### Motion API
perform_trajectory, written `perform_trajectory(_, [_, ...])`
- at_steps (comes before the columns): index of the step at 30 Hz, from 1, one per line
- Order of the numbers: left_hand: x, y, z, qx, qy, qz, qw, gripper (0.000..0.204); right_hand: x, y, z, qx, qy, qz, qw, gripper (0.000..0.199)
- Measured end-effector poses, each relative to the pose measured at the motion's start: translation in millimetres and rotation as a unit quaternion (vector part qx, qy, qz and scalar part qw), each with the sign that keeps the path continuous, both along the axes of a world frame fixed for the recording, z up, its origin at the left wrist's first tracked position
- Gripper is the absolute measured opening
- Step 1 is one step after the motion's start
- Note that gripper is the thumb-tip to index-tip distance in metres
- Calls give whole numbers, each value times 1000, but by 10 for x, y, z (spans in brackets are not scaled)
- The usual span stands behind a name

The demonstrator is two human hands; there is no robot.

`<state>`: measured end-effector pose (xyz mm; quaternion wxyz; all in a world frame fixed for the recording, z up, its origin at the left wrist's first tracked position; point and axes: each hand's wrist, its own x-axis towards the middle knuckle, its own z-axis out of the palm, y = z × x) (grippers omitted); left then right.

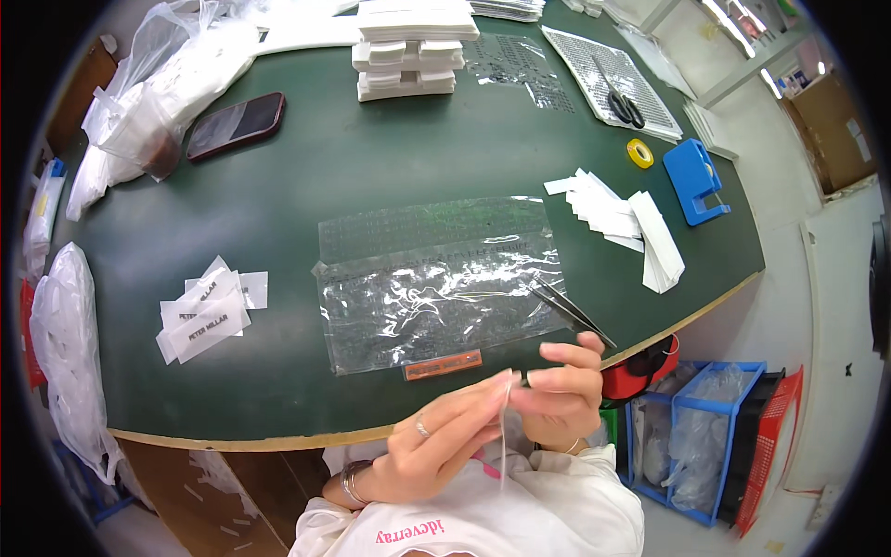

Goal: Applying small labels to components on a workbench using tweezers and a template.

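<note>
From my end I see the left hand point(434, 438) pinching a thin white strip point(503, 438) near its top, in front of the white shirt point(548, 497) and just off the near edge of the table point(260, 390). The right hand point(560, 395) is close on its other side, fingertips curled in; I cannot tell whether they grip it too. The strip shows nearly edge-on to me. I judge it light and bendy, likelier to crease than snap, perhaps a little slick, so I would hold it gently by its upper edges. Beyond, a clear plastic sheet point(441, 320) lies flat, tweezers point(580, 318) over its right side near the right hand, loose paper strips point(603, 209) further right, and printed labels point(209, 320) left.
</note>
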<state>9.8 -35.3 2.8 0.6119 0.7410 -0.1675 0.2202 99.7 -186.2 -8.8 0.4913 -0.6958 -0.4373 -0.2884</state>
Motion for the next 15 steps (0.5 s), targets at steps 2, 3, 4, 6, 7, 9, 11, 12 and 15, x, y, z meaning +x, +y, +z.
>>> perform_trajectory(2, [6,2,-42,-51,9,-2,999,45,10,13,4,75,137,132,979,20])
perform_trajectory(3, [14,-2,-63,-57,8,-5,998,45,11,22,9,75,138,138,978,20])
perform_trajectory(4, [26,0,-83,-105,-21,-13,994,43,14,32,17,79,185,199,959,20])
perform_trajectory(6, [41,11,-117,-185,-74,-30,979,40,30,56,27,79,265,315,908,20])
perform_trajectory(7, [42,37,-128,-203,-74,-30,976,40,52,69,28,87,278,314,904,20])
perform_trajectory(9, [24,102,-132,-228,-98,-69,966,41,99,67,40,237,297,427,821,22])
perform_trajectory(11, [-18,121,-111,-241,-104,-85,961,41,126,20,74,311,308,475,763,23])
perform_trajectory(12, [-44,107,-93,-244,-79,-55,965,43,140,-35,106,242,309,478,786,24])
perform_trajectory(15, [-110,77,-14,-243,-21,1,970,47,99,-130,172,107,308,476,817,28])
